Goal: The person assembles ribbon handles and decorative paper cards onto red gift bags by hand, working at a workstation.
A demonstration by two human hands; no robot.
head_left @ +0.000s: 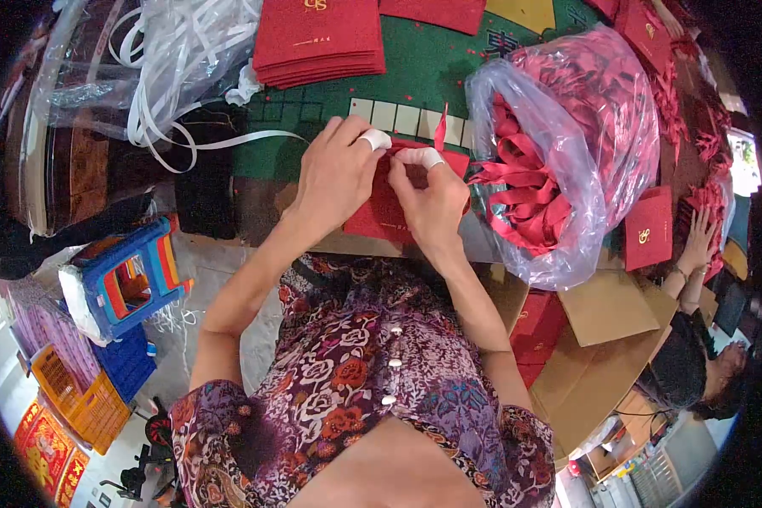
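Head view, looking down past a flowered shirt [347, 372] at two grips close together over a red packet [374, 213]. Narrow at the right grip [436, 195], with thumb and index fingertip meeting in a ring at the packet's upper edge; cannot tell whether holding anything between the tips. Bent down to the same edge at the left grip [334, 165], with the thumb hidden; cannot tell how tightly pinched. Wrapped in white tape [433, 157] on both index fingers. Lying flat, in the case of the packet, by the near edge of a green-topped table [432, 61]. Rising just beyond the right grip, a red ribbon end [441, 127]. Next, behind the packet, a row of pale oblongs [407, 118], then a stack of packets [319, 38]. To the left, tangled white ribbons [195, 51]. Just right, an open plastic bag [588, 195] full of red ribbons [529, 190]. Below that, a cardboard box [593, 372] with more packets [540, 334] inside. Farther right, another person's hand [697, 245]. Lower left, on the floor side, a blue stool [135, 317] and an orange crate [80, 398].
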